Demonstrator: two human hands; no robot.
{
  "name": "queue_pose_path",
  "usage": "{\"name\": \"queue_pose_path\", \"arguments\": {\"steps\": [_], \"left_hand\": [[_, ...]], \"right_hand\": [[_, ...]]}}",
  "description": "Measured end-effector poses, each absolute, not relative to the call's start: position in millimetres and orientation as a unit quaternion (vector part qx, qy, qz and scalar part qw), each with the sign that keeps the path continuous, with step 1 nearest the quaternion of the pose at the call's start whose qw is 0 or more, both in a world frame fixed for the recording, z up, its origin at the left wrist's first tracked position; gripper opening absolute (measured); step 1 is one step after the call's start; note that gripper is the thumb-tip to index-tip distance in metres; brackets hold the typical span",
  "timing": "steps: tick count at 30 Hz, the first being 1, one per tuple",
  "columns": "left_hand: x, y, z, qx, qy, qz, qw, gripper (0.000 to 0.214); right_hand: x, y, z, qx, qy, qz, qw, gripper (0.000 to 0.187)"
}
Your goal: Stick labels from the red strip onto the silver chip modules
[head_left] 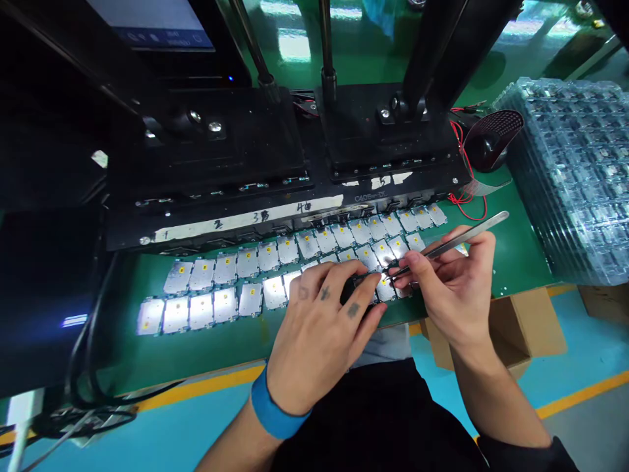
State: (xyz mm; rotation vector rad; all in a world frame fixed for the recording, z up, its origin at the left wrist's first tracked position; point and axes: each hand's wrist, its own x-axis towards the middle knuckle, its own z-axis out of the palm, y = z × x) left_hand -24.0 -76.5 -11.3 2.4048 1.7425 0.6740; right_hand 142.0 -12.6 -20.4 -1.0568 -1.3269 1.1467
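Right hand [455,288]: thumb and fingers pinch a pair of steel tweezers [457,246], clamped firmly on the shanks. Tweezer long axis runs from upper right, past the hand, down-left to the tips, which sit just above a shielded metal module [384,288] marked with a yellow dot, close to the left fingers. Whether the tips touch the module or hold anything cannot be told at this resolution.

Left hand [319,341], blue wristband [278,406] at the wrist: fingers curl down over a small black object [350,292], resting on or just above the modules. Its shape is mostly hidden, and whether it is clamped or merely covered cannot be told.

Both hands converge on one spot. The right hand approaches from the right, and the left hand lies immediately left of the tips, so the tweezer tips are nearer the black object than the right palm is.

Ahead of the grip, rows of similar modules lie on a green ESD mat [515,255], running in a band left and right. Beyond them is a black fixture [246,226] with a white tape strip numbered by hand. To the right of the grip are stacked clear blister trays [574,170], with red wires [466,203] between them and the fixture; below right is a cardboard box [528,324].
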Motion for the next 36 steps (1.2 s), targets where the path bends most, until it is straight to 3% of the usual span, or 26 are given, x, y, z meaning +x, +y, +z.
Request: {"name": "queue_pose_path", "arguments": {"steps": [27,36], "left_hand": [[-23.5,-75.2,-11.4,0.788,0.577,0.207,0.051,0.025],[-26.2,-74.6,-11.7,0.79,0.563,0.236,0.05,0.025]], "right_hand": [[142.8,-12.7,-24.2,-0.435,-0.568,0.48,0.508,0.04],[146.1,-22.5,-24.4,-0.393,-0.566,0.47,0.551,0.039]]}}
